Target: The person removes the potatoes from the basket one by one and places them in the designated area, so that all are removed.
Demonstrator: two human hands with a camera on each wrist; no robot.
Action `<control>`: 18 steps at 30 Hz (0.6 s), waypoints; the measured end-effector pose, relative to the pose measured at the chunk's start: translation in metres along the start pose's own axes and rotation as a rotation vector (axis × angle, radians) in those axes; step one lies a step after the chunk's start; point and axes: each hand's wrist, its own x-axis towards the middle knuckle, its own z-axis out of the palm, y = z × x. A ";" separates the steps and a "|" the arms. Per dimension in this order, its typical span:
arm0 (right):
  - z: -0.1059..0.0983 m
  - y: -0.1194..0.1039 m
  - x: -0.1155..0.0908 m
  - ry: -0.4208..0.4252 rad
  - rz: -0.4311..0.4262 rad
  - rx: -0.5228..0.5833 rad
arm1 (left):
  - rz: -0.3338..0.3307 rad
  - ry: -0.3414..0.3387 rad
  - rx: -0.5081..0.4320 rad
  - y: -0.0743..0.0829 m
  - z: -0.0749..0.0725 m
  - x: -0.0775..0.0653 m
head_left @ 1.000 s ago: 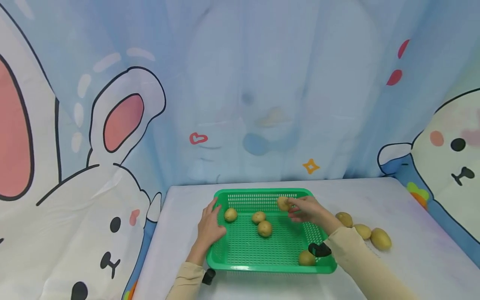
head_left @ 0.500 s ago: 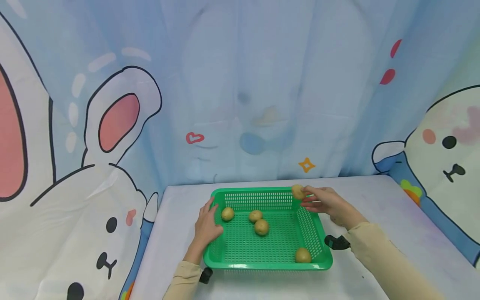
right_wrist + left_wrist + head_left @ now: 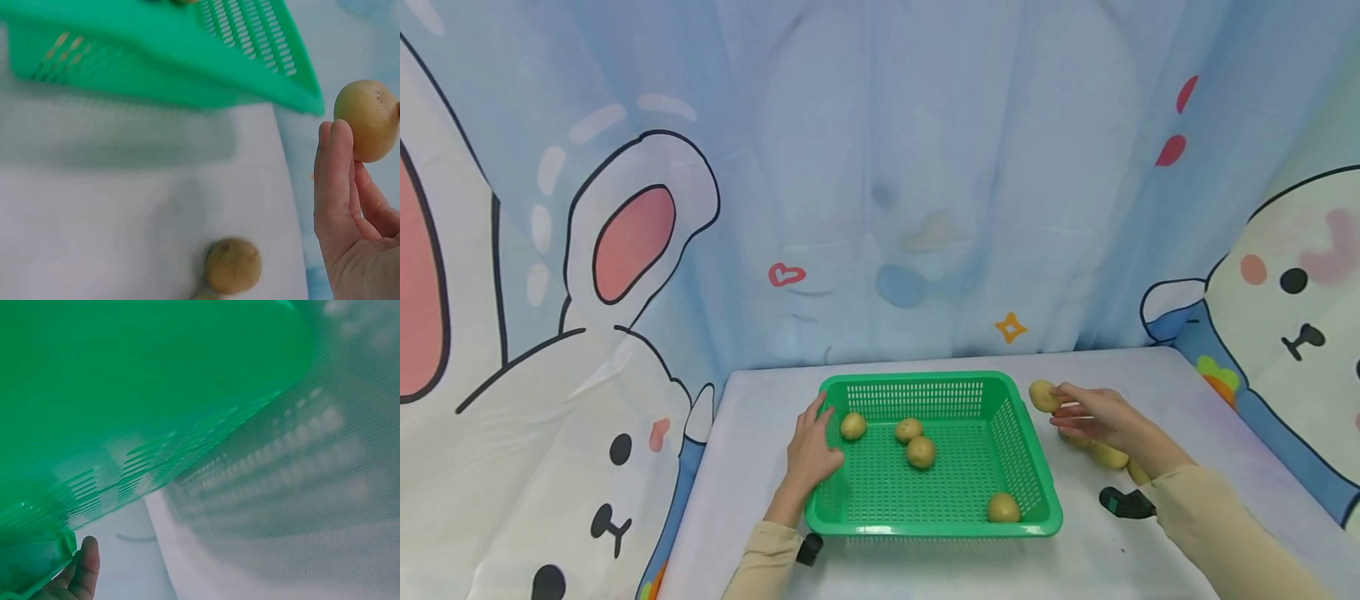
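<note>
A green plastic basket (image 3: 925, 530) stands on the table with several potatoes inside, one potato (image 3: 1003, 508) in its near right corner. My left hand (image 3: 811, 450) holds the basket's left rim, thumb over the inside; in the left wrist view its fingers (image 3: 88, 565) show at a corner of the basket. Just outside the right rim, my right hand (image 3: 1093, 417) pinches a potato (image 3: 1043, 396) at the fingertips. This held potato (image 3: 367, 120) appears raised above the table in the right wrist view, its far side out of frame.
Several more potatoes (image 3: 1108, 456) lie on the white-covered table (image 3: 880, 571) right of the basket, partly hidden by my right hand and wrist. A blue curtain (image 3: 925, 208) with cartoon animals hangs behind the table.
My right hand has carried the pinched potato from over the basket rightward past its right rim. My left hand stays at the left rim. The view has shifted slightly.
</note>
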 end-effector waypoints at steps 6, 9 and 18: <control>-0.022 0.018 -0.006 0.031 0.065 0.004 | 0.002 -0.001 -0.006 0.002 -0.001 0.001; -0.031 0.029 -0.010 0.043 0.080 -0.030 | -0.002 -0.007 0.005 0.001 -0.001 0.001; -0.051 0.063 -0.013 0.029 0.108 0.019 | -0.013 -0.011 0.006 0.001 -0.002 0.001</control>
